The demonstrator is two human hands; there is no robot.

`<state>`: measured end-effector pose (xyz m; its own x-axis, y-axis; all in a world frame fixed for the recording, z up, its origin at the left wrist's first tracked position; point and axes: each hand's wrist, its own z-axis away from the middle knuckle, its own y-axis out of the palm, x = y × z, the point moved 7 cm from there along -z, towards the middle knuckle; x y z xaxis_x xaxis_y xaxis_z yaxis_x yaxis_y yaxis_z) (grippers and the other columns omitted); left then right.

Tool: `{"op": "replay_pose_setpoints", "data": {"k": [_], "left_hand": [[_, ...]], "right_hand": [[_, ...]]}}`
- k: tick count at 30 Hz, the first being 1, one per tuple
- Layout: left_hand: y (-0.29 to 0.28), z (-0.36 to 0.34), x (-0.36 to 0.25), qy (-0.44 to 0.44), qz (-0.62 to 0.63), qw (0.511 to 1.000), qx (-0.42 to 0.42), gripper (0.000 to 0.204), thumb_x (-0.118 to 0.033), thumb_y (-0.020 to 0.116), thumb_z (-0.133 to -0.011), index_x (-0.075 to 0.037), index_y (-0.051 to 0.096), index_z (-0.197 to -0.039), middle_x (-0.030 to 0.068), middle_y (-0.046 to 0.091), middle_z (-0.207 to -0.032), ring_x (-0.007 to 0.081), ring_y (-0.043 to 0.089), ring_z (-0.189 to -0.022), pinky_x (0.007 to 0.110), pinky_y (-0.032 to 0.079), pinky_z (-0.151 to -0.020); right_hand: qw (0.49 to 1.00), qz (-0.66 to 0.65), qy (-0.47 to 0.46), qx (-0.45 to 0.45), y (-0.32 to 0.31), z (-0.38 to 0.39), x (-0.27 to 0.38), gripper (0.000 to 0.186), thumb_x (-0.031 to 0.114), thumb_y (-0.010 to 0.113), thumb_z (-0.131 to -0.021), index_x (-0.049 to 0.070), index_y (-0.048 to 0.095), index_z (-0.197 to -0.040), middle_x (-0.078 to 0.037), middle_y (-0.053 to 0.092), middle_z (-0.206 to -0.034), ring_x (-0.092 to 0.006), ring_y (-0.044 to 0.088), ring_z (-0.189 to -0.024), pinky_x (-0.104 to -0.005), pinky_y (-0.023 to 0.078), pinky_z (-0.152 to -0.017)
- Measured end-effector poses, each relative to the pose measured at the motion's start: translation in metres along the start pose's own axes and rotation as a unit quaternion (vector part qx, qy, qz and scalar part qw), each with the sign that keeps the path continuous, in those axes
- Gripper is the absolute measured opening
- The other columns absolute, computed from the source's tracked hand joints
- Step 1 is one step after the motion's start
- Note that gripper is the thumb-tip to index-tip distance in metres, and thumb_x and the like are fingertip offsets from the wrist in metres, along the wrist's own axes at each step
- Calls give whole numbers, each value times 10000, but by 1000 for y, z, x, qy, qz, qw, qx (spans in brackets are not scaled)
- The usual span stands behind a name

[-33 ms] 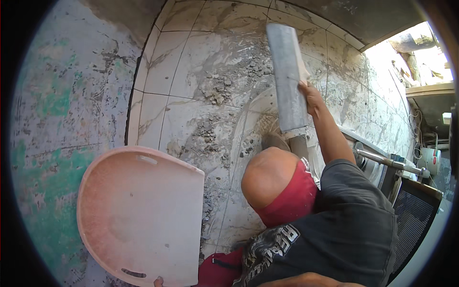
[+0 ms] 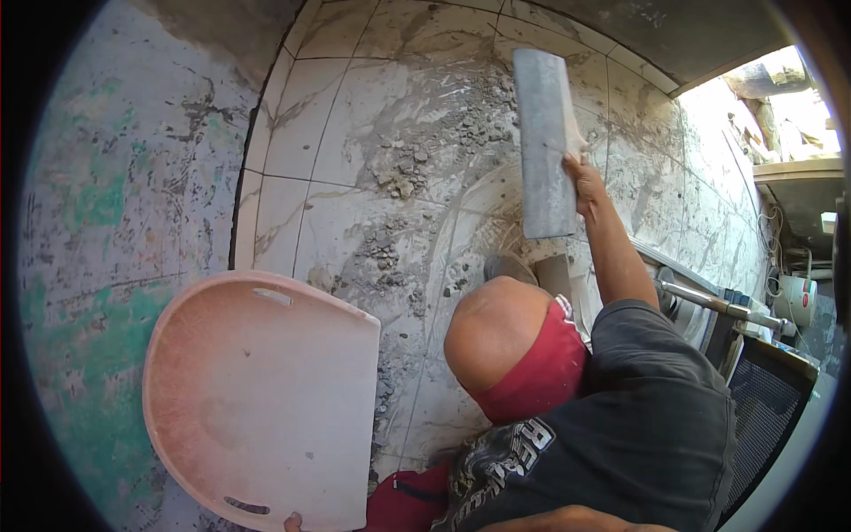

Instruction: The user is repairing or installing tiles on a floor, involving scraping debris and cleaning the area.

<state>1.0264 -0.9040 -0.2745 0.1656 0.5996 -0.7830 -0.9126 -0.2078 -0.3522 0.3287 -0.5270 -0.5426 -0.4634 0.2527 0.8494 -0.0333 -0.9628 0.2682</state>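
While right fingers (image 2: 572, 162) grip, grey float (image 2: 543, 146) (long), mostly leftward

i see a pale pink tray (image 2: 284, 390), redder toward one side, and a plain grey blade (image 2: 545, 146). white tiles (image 2: 306, 133) show grey veining; a black shirt (image 2: 629, 426) has white lettering (image 2: 534, 434).

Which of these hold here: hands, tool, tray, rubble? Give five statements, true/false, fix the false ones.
1. The right hand holds the long grey tool. True.
2. The pink tray lies to the right of the tool. False: it lies to the left.
3. The left hand touches the tray's lower edge. True.
4. Grey rubble is heaped in the tray. False: it lies on the tiled floor.
5. The tray has slot-shaped openings. True.
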Motion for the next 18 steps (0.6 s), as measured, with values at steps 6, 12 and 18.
{"op": "replay_pose_setpoints", "data": {"k": [6,12,18], "left_hand": [[100,-6,3,2,-3,996,90,713,-348,553,-752,-5,403,-1359,181,477,-1331,360,475,-1192,485,417,-982],[189,18,3,4,7,986,168,785,-303,531,-693,-13,353,-1400,173,483,-1309,365,486,-1193,496,426,-983],[218,46,5,-40,18,984,173,769,-303,542,-705,-24,357,-1397,177,492,-1296,363,492,-1192,492,427,-984]], "right_hand": [[983,125,-37,-128,-102,-132,38,573,230,769,-796,-33,519,-1240,-140,657,-1061,-270,665,-884,-389,547,-775],[727,644,-157,-181,-79,-260,136,620,402,784,-714,-38,618,-1117,-242,678,-1015,-364,671,-933,-439,507,-807],[611,760,-173,-138,-59,-368,146,547,313,722,-764,24,573,-1203,-256,639,-1108,-396,619,-1038,-473,494,-861]]}}
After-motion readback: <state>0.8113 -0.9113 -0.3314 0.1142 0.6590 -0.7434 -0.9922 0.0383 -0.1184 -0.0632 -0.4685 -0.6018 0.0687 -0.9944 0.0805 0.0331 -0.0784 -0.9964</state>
